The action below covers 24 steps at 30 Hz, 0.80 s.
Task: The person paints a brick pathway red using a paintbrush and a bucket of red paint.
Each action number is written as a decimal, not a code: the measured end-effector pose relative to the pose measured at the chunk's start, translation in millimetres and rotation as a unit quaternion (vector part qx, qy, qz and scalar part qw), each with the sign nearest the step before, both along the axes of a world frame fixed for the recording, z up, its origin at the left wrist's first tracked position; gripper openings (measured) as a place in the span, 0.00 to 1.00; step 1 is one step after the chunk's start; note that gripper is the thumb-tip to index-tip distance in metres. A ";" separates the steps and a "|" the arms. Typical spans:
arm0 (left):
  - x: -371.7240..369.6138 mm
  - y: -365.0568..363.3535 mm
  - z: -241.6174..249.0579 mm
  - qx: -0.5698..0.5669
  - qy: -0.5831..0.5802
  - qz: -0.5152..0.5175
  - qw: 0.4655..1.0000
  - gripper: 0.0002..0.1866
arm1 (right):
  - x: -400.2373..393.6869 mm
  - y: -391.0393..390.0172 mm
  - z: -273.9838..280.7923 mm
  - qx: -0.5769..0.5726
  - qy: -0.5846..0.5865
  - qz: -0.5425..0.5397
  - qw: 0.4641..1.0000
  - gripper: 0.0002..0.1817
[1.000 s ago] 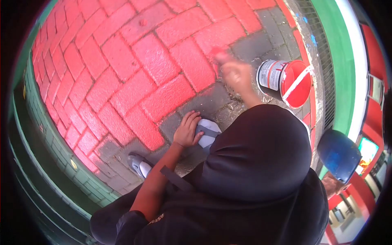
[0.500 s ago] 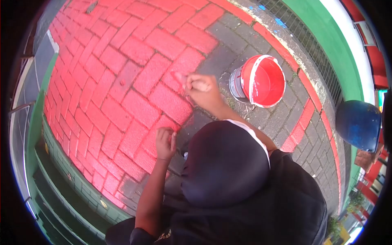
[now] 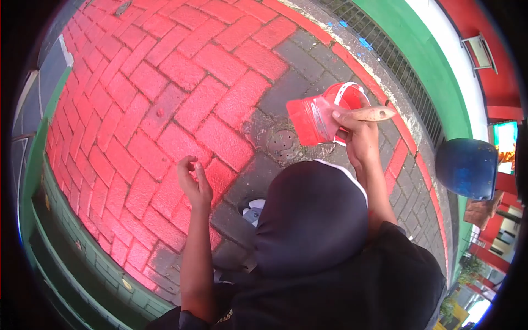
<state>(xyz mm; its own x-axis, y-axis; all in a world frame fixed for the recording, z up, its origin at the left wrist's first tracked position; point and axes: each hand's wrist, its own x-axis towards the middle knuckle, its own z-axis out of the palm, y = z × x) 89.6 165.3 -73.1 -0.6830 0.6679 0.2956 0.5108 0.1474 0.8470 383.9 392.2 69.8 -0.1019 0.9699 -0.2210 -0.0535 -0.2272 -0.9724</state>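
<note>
Reporter: A worker's right hand grips a wide brush by its wooden handle, the red bristles at its 10 o'clock. The left hand, fingers loosely curled, holds nothing above red pavers, at the right hand's 8 o'clock.

Editor: And the bucket?

Reporter: Upright at the right hand's 12 o'clock, partly behind the brush. Whether they touch cannot be told.

Editor: How is such a load best handled?

Reporter: Bristles tipped slightly down, I'd judge, with excess wiped on the rim and light strokes working color into the joints.

Editor: Edges to watch?

Reporter: The round cover lies at the hand's 9 o'clock, the ragged red border beyond it. A red band and grating run past the bucket's 2 o'clock.

Editor: Room to move?

Reporter: Best, it seems, over dark pavers at the bucket's 10 o'clock. Rightward, the handle's tip could catch the bucket's rim; the left wrist should clear wet-looking red.
</note>
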 end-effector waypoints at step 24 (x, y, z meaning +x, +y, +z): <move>-228.9 -161.5 129.5 -0.286 0.144 -0.107 0.941 0.10 | 58.1 58.4 48.4 -0.344 0.033 -0.024 0.938 0.09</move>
